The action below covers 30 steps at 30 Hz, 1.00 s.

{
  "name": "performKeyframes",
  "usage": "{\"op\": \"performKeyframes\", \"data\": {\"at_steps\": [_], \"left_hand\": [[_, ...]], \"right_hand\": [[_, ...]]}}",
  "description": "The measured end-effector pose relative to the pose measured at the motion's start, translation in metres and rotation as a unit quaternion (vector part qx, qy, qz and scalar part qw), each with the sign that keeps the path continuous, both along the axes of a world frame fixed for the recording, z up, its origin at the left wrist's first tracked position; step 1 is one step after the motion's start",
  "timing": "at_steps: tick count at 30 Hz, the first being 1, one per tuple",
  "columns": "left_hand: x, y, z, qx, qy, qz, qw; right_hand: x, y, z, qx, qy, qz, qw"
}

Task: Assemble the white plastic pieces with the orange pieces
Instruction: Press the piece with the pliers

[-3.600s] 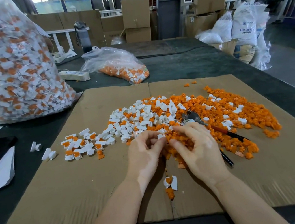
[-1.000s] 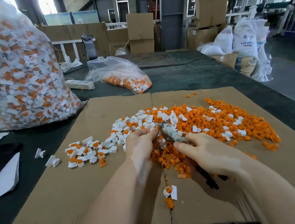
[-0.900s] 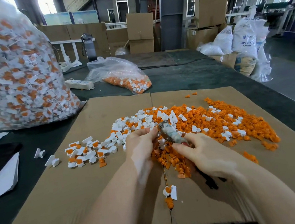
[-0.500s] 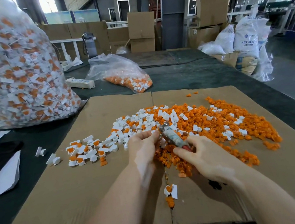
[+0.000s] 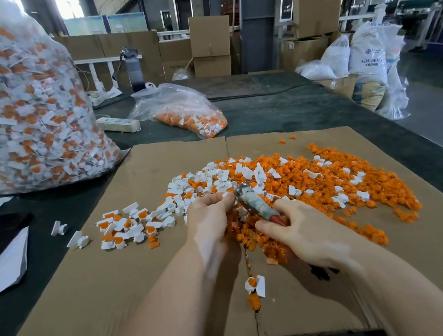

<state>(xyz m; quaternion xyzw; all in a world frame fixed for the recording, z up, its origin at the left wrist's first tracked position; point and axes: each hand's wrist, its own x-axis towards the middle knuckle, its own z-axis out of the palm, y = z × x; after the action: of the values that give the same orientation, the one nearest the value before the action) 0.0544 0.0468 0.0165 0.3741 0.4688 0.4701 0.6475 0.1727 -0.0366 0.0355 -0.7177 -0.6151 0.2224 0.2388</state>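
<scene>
Orange pieces lie heaped on flat cardboard just beyond the right grip, which clasps pliers. Left grip pinches something small, unclear, beside white plastic pieces. Clear bag farther left bulges with assembled parts.

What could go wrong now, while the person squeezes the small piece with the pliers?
The left hand pinches a small piece right at the tip of the pliers that the right hand grips, so a slip could nip the fingers. Squeezing too hard might crack the piece or shoot it into the orange pile. One assembled piece lies over the seam in the cardboard, close to the forearms, and could be knocked away.
</scene>
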Motion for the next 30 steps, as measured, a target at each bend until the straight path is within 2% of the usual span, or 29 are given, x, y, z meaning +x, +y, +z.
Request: {"op": "performKeyframes", "data": {"at_steps": [6,9,11,14,18,21,24,26,28,30], "left_hand": [[0.001,-0.002,-0.002,0.016,0.018,0.004,1.0],[-0.002,-0.002,-0.005,0.045,0.036,0.009,0.998],[-0.007,-0.005,-0.009,0.085,0.061,0.008,0.994],[-0.01,-0.009,-0.017,0.149,0.121,-0.005,0.981],[-0.011,-0.012,-0.023,0.201,0.219,-0.016,0.955],[-0.01,-0.012,-0.027,0.217,0.23,-0.006,0.949],[-0.01,-0.011,-0.03,0.218,0.223,-0.003,0.95],[-0.009,-0.011,-0.031,0.217,0.219,-0.004,0.951],[-0.009,-0.011,-0.031,0.22,0.205,-0.008,0.954],[-0.01,-0.01,-0.032,0.223,0.198,-0.011,0.954]], "right_hand": [[0.003,0.0,-0.012,0.032,0.011,-0.027,0.999],[0.011,-0.001,-0.02,0.057,0.028,-0.072,0.995],[0.021,0.001,-0.024,0.085,-0.025,-0.116,0.989],[0.037,0.006,-0.03,0.103,-0.159,-0.177,0.966],[0.049,0.013,-0.038,0.102,-0.272,-0.189,0.938],[0.053,0.016,-0.039,0.086,-0.306,-0.197,0.928],[0.046,0.016,-0.037,0.062,-0.378,-0.2,0.902],[0.035,0.019,-0.036,0.152,-0.335,-0.163,0.916],[0.016,0.021,-0.039,0.256,-0.244,-0.076,0.932],[-0.003,0.023,-0.045,0.304,-0.191,-0.011,0.933]]}}
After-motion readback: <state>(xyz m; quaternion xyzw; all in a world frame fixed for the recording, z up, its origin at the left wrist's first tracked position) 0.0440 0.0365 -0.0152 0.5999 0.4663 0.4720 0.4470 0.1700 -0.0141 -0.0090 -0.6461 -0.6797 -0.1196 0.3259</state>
